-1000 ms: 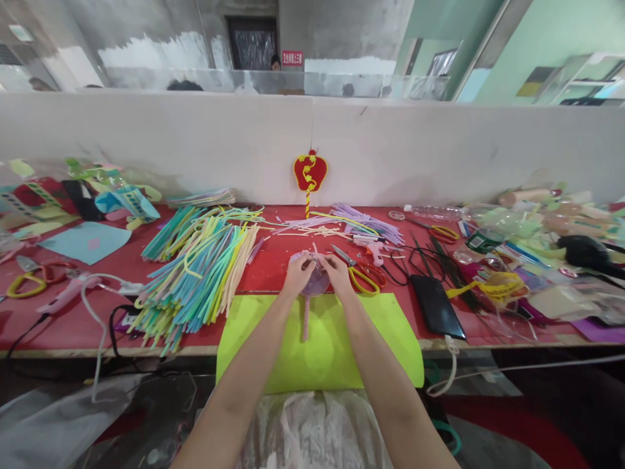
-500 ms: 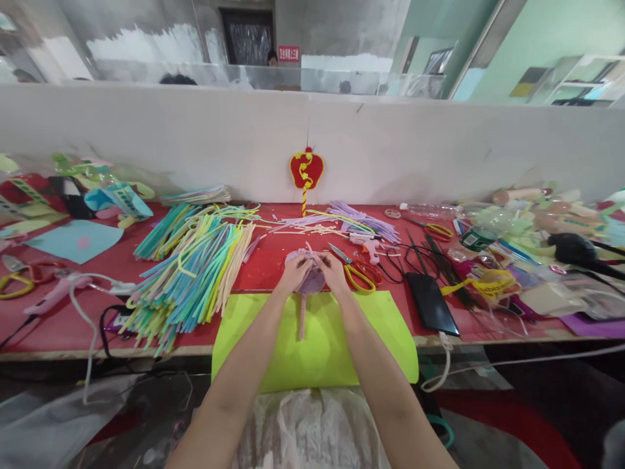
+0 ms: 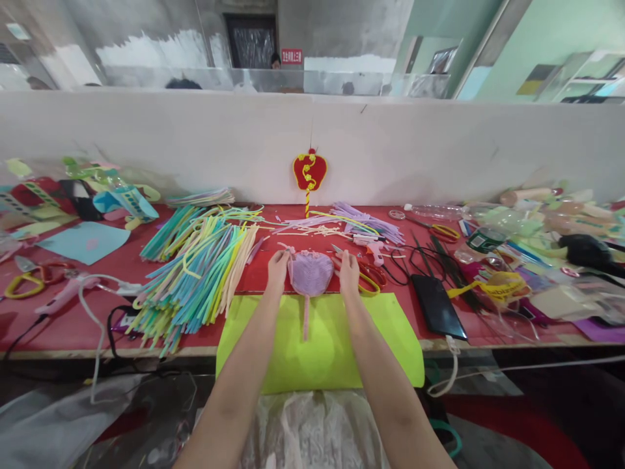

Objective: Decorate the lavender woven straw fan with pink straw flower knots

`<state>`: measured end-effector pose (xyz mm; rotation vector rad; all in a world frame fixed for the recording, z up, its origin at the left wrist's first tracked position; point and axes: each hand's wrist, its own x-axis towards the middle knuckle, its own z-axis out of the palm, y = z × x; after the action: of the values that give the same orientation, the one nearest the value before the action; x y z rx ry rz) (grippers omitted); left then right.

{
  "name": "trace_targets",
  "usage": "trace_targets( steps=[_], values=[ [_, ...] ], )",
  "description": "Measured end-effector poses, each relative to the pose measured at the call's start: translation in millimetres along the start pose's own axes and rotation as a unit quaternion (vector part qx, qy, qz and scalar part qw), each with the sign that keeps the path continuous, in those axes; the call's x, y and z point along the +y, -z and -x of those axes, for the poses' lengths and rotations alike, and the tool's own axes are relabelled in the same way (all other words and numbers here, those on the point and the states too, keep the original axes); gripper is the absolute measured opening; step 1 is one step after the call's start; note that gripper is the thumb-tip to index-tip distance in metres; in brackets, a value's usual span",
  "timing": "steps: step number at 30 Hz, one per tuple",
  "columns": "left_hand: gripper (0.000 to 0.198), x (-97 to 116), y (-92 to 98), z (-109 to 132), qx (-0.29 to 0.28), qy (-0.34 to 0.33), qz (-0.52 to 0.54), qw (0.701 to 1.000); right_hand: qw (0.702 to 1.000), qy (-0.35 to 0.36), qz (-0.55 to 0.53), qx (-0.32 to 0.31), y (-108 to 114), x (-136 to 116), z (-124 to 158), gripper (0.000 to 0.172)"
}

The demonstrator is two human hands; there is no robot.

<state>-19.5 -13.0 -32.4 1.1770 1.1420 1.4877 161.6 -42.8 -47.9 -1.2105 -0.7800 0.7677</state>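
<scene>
A lilac round fan-shaped piece (image 3: 311, 273) lies between my hands, with small pink bits along its top edge. Its pink stem (image 3: 306, 319) points down over a lime-yellow sheet (image 3: 312, 365). My left hand (image 3: 278, 267) is closed at the piece's left side, pinching a short pink pipe cleaner (image 3: 287, 247). At the other side my right hand (image 3: 348, 272) has its fingers drawn together, over the blades of yellow-and-red scissors (image 3: 370, 281); what is in these fingers is hidden. Behind, a red and yellow fan-shaped ornament (image 3: 309, 172) stands upright near the white partition.
A big heap of coloured pipe cleaners (image 3: 195, 273) lies left, a lilac bundle (image 3: 366, 221) behind. A pink glue gun (image 3: 375, 251), a black phone (image 3: 434, 303) with a cable and a plastic bottle (image 3: 483, 240) are at right. More scissors (image 3: 27, 277) lie far left.
My hands have moved apart from above the lilac piece, left hand to the left and right hand to the right over the scissors. More of the piece now shows. The view has shifted slightly.
</scene>
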Motion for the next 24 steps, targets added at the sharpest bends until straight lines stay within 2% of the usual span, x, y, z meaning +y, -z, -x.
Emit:
trace_targets(
  steps=[1,3,5,8,11,13,15,17,20,24],
  values=[
    [0.028,0.0,-2.4,1.3,-0.012,0.006,0.01,1.0,1.0,-0.013,-0.019,0.002,-1.4,-0.7,1.0,0.038],
    [0.029,1.9,-6.5,3.9,-0.031,0.01,0.029,0.999,0.997,0.004,-0.07,-0.007,-4.4,-4.4,3.3,0.038],
    [0.027,6.2,-7.9,5.9,-0.041,0.004,0.069,0.997,0.991,0.022,-0.118,-0.058,-6.4,-9.8,5.3,0.047],
    [0.023,14.3,-6.2,7.8,-0.047,0.0,0.167,0.985,0.975,-0.007,-0.169,-0.142,-7.3,-16.6,8.0,0.048],
    [0.021,19.7,-5.1,9.6,-0.03,-0.001,0.194,0.981,0.971,-0.013,-0.18,-0.156,-7.7,-18.5,9.7,0.047],
    [0.02,21.1,-5.5,10.9,-0.004,-0.014,0.159,0.987,0.982,0.012,-0.125,-0.141,-7.4,-17.5,9.8,0.047],
    [0.02,21.2,-6.4,12.2,0.023,-0.041,0.086,0.995,0.992,0.068,-0.008,-0.105,-6.1,-16.2,9.4,0.042],
    [0.022,20.4,-7.7,13.3,0.019,-0.065,0.007,0.998,0.982,0.143,0.11,-0.057,-3.9,-15.8,9.4,0.034],
    [0.023,18.9,-11.0,15.4,-0.051,-0.069,-0.049,0.995,0.96,0.209,0.184,-0.018,-1.3,-17.4,10.7,0.028],
    [0.019,18.9,-17.9,21.5,-0.145,-0.056,-0.09,0.984,0.967,0.173,0.179,-0.051,-3.8,-21.2,14.5,0.032]
  ],
)
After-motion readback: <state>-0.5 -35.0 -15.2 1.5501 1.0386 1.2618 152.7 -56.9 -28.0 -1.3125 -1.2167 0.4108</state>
